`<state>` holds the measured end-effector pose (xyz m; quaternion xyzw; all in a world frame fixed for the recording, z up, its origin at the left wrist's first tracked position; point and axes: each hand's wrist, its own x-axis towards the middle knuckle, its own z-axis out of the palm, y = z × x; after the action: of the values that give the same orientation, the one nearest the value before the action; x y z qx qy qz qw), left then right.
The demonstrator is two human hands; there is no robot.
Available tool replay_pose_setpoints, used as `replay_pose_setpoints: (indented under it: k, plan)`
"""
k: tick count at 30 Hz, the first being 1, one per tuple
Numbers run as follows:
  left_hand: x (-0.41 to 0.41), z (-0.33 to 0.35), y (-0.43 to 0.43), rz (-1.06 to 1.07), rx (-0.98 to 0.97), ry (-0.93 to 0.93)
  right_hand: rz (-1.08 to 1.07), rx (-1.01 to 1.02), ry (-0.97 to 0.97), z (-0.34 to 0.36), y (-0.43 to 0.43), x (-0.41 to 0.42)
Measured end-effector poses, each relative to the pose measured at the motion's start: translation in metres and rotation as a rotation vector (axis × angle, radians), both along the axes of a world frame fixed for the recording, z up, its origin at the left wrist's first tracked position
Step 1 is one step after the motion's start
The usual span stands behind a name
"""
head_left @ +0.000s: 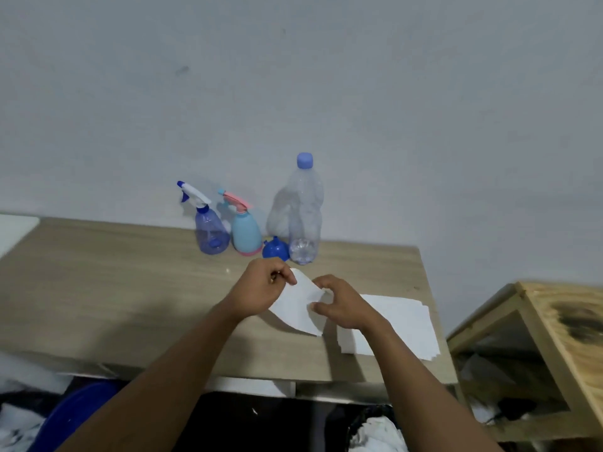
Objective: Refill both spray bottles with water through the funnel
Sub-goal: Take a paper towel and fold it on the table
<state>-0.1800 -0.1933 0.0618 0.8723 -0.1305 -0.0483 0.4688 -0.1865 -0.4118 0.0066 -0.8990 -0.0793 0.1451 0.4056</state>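
Two spray bottles stand at the back of the wooden table [114, 288] against the wall: a clear blue spray bottle [210, 234] with a white and blue trigger, and a light blue spray bottle [246, 234] with a pink trigger. A blue funnel [275, 248] lies on the table just right of them. Beside it stands a tall clear water bottle [305, 216] with a blue cap. In front of these, my left hand [264, 288] pinches the top edge of a white paper sheet [300, 305]. My right hand [339, 303] holds the sheet's right side with curled fingers.
A stack of white paper [401, 324] lies on the table to the right, under my right wrist. A wooden crate-like shelf [554, 337] stands right of the table. A blue tub [71, 415] and cloths sit below the table's front edge.
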Motion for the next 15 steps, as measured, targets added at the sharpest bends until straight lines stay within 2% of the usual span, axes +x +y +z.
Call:
replay_pose_setpoints:
  k: [5,7,12,15]
  plan:
    - [0.013,-0.004,0.087,0.169,-0.021,0.053,-0.052,0.048,0.061,0.01,0.064,0.004]
    - [0.017,-0.016,0.129,0.199,-0.012,0.096,-0.167,0.149,0.078,0.005,0.087,0.002]
    - [0.011,-0.064,0.214,0.241,0.004,0.17,-0.545,0.544,0.203,-0.029,0.156,-0.006]
    - [0.0,-0.09,0.246,0.269,-0.028,0.214,-0.689,0.486,0.195,-0.067,0.195,-0.015]
